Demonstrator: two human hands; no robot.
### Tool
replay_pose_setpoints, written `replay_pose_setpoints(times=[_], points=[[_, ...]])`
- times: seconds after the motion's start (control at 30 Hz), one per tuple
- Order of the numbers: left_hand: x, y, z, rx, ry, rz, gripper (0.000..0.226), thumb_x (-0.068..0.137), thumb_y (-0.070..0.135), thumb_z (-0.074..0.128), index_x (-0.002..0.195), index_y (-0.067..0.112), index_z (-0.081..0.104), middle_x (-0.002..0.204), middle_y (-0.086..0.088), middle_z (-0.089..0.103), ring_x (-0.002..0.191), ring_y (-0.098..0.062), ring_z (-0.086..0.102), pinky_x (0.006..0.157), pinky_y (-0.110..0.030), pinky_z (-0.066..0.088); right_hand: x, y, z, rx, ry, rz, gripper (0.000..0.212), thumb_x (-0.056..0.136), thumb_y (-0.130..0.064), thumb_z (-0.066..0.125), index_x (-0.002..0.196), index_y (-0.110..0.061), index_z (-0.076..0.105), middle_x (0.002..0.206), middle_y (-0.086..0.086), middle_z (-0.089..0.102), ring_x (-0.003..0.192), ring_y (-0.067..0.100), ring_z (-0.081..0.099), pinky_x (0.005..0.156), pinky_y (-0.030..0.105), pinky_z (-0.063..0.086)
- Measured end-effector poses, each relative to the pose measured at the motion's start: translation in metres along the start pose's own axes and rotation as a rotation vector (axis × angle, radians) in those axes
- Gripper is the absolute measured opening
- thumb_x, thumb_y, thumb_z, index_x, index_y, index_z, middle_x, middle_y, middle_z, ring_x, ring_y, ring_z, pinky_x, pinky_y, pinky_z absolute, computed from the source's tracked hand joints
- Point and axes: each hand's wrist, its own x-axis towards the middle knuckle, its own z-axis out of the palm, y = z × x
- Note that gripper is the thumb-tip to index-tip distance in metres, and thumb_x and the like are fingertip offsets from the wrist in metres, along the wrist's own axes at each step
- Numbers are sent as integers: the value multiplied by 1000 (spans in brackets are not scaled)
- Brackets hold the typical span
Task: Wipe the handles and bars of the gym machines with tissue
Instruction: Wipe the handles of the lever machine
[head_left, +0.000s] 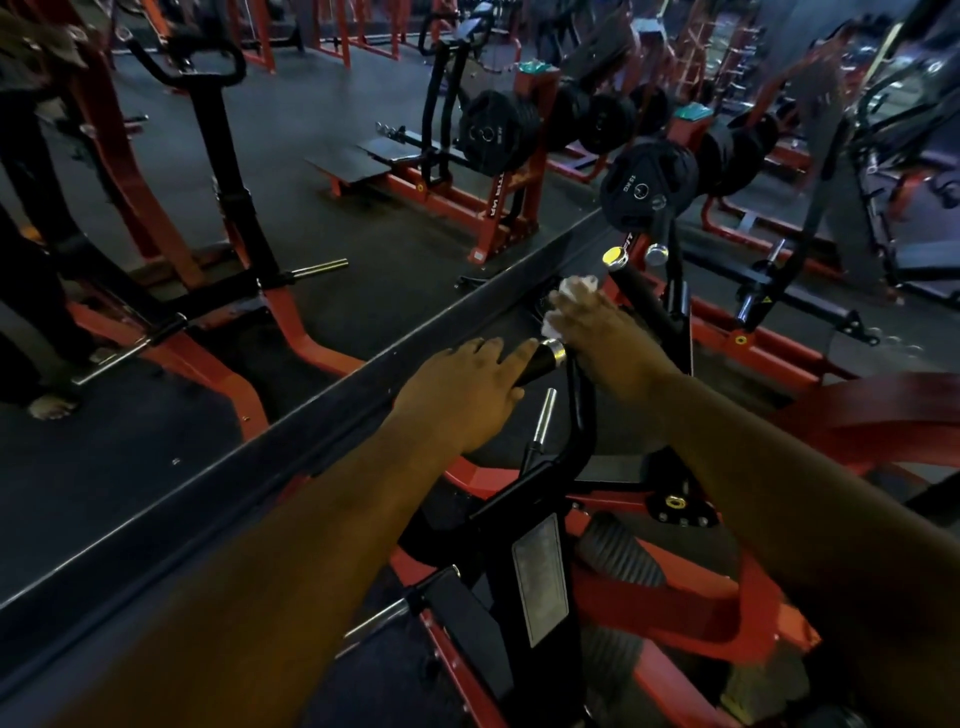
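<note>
The left hand (465, 387) rests with straight fingers on the black handle grip (540, 360) at centre frame, fingertips near its chrome end cap. At one o'clock from it, the right hand (597, 325) clutches a white tissue (574, 287) against the black bar (641, 296). A mirror edge (291, 415) runs diagonally from seven o'clock to one o'clock, close beside the left hand. Weight plates (647, 182) hang at one o'clock.
</note>
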Motion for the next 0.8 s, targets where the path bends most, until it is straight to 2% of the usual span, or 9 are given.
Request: replay_pose_setpoints(times=[0.07,0.17,0.27,0.37,0.53,0.57,0.63,0.7,0.8], points=[[-2,0,1,2,10,-6,63,109,47,33,164,30,8,164,-12,32,149,-30,34,115,-51,39,-8,-8,14,-102,3,-76,51,92,-19,59,141,-7,58,158,15,43,153,38,24,121,53,21],[-4,-1,3,5,33,-2,62,109,47,32,164,29,8,164,-12,32,149,-30,33,115,-50,40,-45,-21,39,-1,51,-142,43,98,-25,42,128,-10,68,146,11,57,151,37,30,125,54,17],[-5,-1,3,1,35,-5,62,109,47,33,163,29,8,164,-11,32,150,-30,33,115,-50,39,-95,-37,58,94,-16,-215,43,93,-18,60,136,-15,64,151,4,53,153,30,27,124,53,20],[-6,0,2,4,32,-3,63,109,46,33,163,29,7,164,-11,31,150,-30,32,116,-51,39,-123,-58,60,325,-23,-94,57,89,-9,69,144,-17,57,151,-2,53,154,17,25,126,46,21],[-1,-1,2,7,7,1,63,109,47,33,162,30,4,164,-12,30,150,-31,32,116,-52,38,-121,-56,22,445,69,-136,43,98,-19,47,138,-17,63,138,8,64,129,22,59,99,44,55],[0,-1,2,8,0,1,63,109,47,33,162,30,4,164,-12,31,150,-31,32,116,-53,39,-114,-46,16,404,119,-154,45,98,-18,45,140,-19,60,138,12,64,127,26,60,101,42,54],[1,-1,2,3,-1,1,63,109,47,32,163,29,5,164,-13,30,150,-31,32,116,-52,39,-91,-21,11,261,179,-102,52,98,-15,41,149,-20,45,148,15,54,142,26,42,120,36,31],[0,0,1,9,6,-1,62,109,46,32,163,29,6,165,-12,30,150,-30,32,115,-51,40,-72,-4,17,98,114,-76,56,95,-15,43,151,-16,45,156,16,45,151,30,27,128,41,12],[-4,1,0,14,18,-8,62,109,47,32,163,29,7,164,-12,32,150,-30,32,114,-50,41,-85,-16,48,-2,-14,-135,62,93,-13,54,154,-15,41,162,14,35,152,42,24,123,58,22]])
